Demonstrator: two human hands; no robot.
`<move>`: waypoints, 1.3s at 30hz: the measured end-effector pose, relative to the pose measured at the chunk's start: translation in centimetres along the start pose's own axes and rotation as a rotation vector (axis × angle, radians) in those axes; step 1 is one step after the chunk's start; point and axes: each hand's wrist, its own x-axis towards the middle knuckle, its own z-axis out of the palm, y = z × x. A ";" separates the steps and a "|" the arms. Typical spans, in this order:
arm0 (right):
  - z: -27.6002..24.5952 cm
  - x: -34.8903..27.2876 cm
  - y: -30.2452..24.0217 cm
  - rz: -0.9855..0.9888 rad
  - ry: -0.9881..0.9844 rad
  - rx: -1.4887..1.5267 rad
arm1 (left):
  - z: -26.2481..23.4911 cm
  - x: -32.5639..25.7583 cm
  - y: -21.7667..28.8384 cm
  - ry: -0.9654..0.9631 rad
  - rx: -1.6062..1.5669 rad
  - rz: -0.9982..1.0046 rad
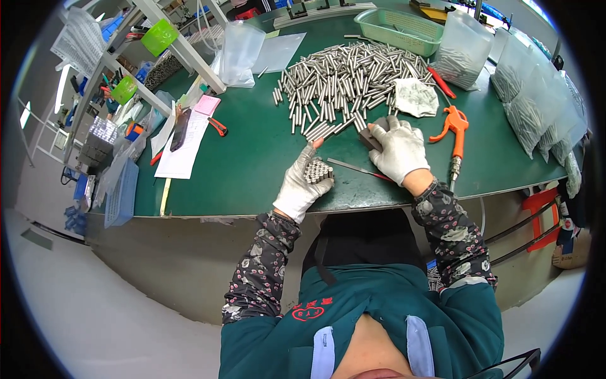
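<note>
My left hand (pixel 295 191), in a white glove with a bare thumb tip, is wrapped round a bundle of short metal pins (pixel 318 172), their round ends facing up. To its right, my gloved right hand (pixel 400 149) grips a dark rectangular block (pixel 368 138) at the near edge of the pin pile. That pile of loose silvery pins (pixel 347 79) spreads over the far middle of the green table (pixel 240 151). Between my hands lies a thin file-like tool (pixel 351 166) with a red handle end. My right palm hides part of the block.
Right of my right hand lies an orange air blow gun (pixel 456 129). A white cloth (pixel 416 98) and red-handled tool (pixel 442 83) border the pile. Bags of pins (pixel 527 101) stand far right, a green basket (pixel 401 31) behind. Papers (pixel 183 151) and a red cutter (pixel 218 127) lie left.
</note>
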 end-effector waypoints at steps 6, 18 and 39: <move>-0.7 -2.4 -1.7 -0.670 0.176 0.465 | 0.4 0.2 0.0 0.003 -0.087 0.078; 0.5 -0.7 0.3 -0.404 0.309 0.345 | 0.0 0.3 -0.1 -0.043 -0.087 -0.009; 0.4 -1.5 -1.6 -0.805 0.101 0.600 | 0.5 -0.1 1.1 -0.018 -0.281 -0.025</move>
